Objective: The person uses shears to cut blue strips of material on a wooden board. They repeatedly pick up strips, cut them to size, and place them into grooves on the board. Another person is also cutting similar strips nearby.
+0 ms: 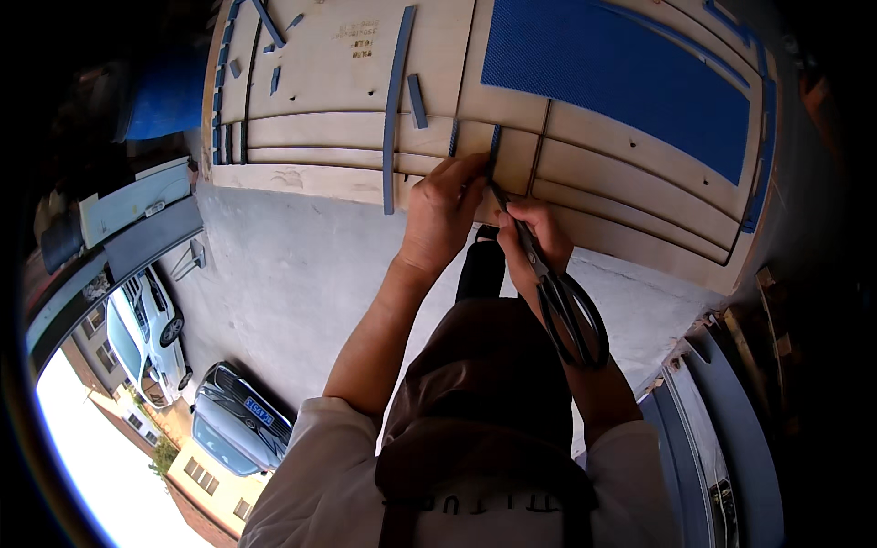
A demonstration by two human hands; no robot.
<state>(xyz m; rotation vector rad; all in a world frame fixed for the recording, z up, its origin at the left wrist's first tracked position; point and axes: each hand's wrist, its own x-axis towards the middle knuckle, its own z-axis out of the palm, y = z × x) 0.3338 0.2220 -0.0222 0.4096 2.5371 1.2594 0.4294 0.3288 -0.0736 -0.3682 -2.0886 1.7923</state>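
Observation:
My left hand [442, 208] reaches to the front edge of a wooden board [320, 91] set with thin dark lines. Its thumb and fingertips are pinched at the near end of a short blue strip [495, 142], which lies along a line on the board. My right hand [541, 239] is closed around black-handled scissors [534, 251] near their pivot. The scissors' large handle loops point back over my right forearm, and the blades reach toward my left fingertips. The blade tips are partly hidden by my fingers.
A long grey-blue strip [398, 110] overhangs the board's front edge, left of my hands. Beside it is a short loose strip [417, 100]. A blue textured sheet [621, 82] covers the far right. Parked cars [239, 418] stand outside at lower left; grey panels [731, 429] are at lower right.

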